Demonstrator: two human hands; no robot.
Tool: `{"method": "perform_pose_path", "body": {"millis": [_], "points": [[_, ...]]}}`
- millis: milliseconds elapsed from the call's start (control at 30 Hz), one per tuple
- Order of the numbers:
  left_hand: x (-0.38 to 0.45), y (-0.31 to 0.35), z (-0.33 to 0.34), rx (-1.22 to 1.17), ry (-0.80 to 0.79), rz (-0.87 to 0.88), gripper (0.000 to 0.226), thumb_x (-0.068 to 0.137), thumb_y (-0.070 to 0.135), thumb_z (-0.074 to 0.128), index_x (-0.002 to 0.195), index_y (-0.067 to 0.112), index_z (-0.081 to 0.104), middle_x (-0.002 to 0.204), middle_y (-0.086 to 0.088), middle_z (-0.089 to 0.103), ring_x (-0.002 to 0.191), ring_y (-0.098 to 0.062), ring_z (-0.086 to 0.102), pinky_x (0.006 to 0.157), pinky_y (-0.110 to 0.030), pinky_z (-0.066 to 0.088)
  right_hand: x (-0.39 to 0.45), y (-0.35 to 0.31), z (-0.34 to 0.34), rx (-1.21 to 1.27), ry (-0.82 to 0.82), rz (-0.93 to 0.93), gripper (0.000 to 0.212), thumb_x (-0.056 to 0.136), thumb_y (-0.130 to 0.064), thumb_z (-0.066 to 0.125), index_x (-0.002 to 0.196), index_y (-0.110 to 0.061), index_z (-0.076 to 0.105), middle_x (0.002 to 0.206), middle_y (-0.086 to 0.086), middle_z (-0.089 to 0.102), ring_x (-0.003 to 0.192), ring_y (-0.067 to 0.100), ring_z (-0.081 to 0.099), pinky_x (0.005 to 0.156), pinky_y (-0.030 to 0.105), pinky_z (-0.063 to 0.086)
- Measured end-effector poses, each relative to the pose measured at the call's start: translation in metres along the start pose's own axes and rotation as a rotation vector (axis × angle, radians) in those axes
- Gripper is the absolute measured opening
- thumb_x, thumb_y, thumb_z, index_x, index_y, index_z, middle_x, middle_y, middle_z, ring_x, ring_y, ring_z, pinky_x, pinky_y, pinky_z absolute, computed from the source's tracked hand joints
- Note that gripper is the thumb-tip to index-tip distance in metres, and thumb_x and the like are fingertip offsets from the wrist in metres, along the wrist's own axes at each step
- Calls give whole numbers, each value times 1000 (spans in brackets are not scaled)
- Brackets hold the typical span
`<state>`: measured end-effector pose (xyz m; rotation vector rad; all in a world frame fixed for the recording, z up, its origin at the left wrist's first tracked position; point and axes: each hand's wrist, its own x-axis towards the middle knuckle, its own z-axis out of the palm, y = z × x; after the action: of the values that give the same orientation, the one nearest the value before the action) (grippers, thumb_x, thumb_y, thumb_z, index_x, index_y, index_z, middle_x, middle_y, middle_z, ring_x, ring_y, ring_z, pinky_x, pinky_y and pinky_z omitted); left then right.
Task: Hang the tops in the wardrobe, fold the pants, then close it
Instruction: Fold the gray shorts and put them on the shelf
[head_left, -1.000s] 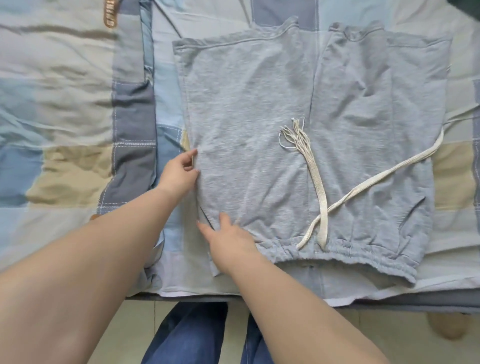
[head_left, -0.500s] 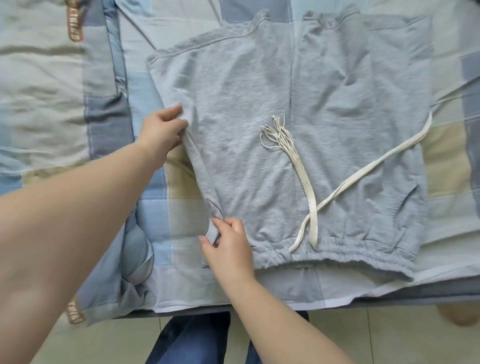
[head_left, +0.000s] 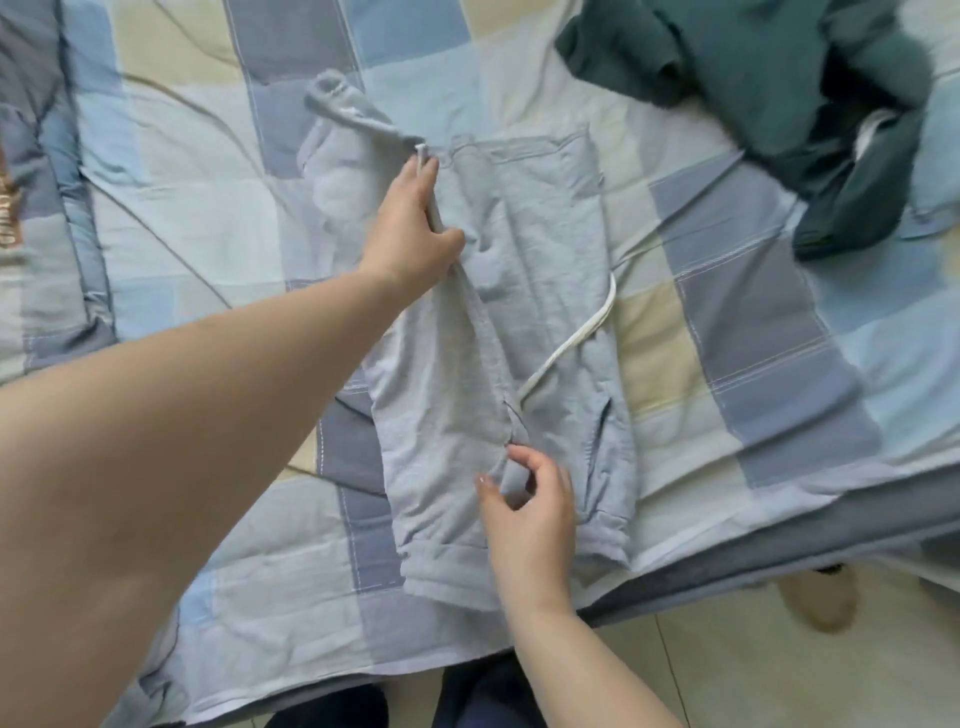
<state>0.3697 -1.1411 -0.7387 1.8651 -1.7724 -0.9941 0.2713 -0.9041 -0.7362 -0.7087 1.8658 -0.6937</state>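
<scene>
Grey sweatpants (head_left: 550, 260) lie on the checked bedspread (head_left: 182, 197), their left half lifted and partly folded over the right half. My left hand (head_left: 410, 228) grips the folded edge up near the leg cuffs. My right hand (head_left: 524, 499) pinches the same edge near the elastic waistband at the front of the bed. A white drawstring (head_left: 576, 338) trails out from under the fold across the pants.
A dark green garment (head_left: 769, 67) lies crumpled at the back right of the bed. The bed's front edge (head_left: 779, 566) runs diagonally at the lower right, with tiled floor (head_left: 779, 670) and a beige slipper (head_left: 815, 597) below it.
Both hands have lifted the left side of the pants and carried it rightward over the other half. The view has swung, bringing the green garment into sight.
</scene>
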Motion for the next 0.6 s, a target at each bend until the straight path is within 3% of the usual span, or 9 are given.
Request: {"method": "perform_pose_path", "body": {"millis": [67, 133, 200, 267, 367, 467, 533, 600], "points": [[7, 27, 33, 49, -75, 74, 76, 82, 6, 59, 149, 5, 24, 159, -8, 13, 146, -16, 12, 111, -14, 7, 15, 12, -26, -40, 25, 40, 27, 88, -19, 63, 109, -33, 51, 107, -19, 45, 99, -7, 49, 74, 7, 36], [11, 45, 64, 92, -153, 101, 76, 84, 6, 57, 150, 6, 19, 160, -8, 8, 147, -17, 8, 107, -10, 4, 27, 27, -48, -96, 29, 57, 37, 91, -14, 58, 125, -28, 50, 120, -16, 43, 112, 3, 47, 85, 14, 35], [14, 55, 90, 98, -214, 101, 77, 88, 8, 58, 151, 6, 14, 161, -7, 2, 147, -15, 2, 106, -9, 2, 38, 42, -67, -134, 4, 65, 50, 94, -12, 54, 141, -22, 39, 137, -14, 37, 122, 4, 40, 93, 16, 33], [17, 62, 110, 126, -249, 94, 78, 90, 12, 60, 151, 6, 11, 161, -6, -1, 147, -15, 0, 108, -12, 1, 46, 54, -81, -185, -39, 66, 57, 96, -13, 51, 148, -22, 29, 148, -13, 29, 123, 4, 39, 93, 14, 31], [17, 72, 130, 150, -309, 87, 82, 90, 13, 62, 152, 10, 7, 161, -4, -5, 147, -17, 6, 107, -12, 13, 53, 70, -94, -254, -67, 64, 57, 97, -12, 47, 149, -23, 26, 151, -13, 26, 110, -2, 38, 86, 10, 31], [6, 72, 141, -4, -457, -5, 91, 88, 13, 65, 153, 20, 1, 160, -5, -13, 135, -25, 40, 95, -13, 42, 54, 87, -98, -297, -69, 94, 55, 97, -11, 47, 148, -21, 29, 150, -11, 29, 121, 7, 44, 92, 15, 36], [-9, 58, 143, -35, -466, -70, 88, 88, 17, 67, 153, 23, 7, 160, -8, -7, 133, -25, 42, 106, -26, 38, 55, 95, -102, -314, -61, 142, 50, 96, -13, 49, 144, -19, 37, 145, -6, 37, 121, 14, 47, 96, 25, 42], [-35, 35, 140, 41, -326, -82, 76, 89, 20, 65, 151, 18, 21, 159, -11, 10, 141, -23, 28, 114, -27, 22, 55, 98, -108, -347, -85, 172, 37, 94, -18, 53, 131, -18, 51, 130, -4, 48, 101, 12, 52, 83, 25, 43]]}}
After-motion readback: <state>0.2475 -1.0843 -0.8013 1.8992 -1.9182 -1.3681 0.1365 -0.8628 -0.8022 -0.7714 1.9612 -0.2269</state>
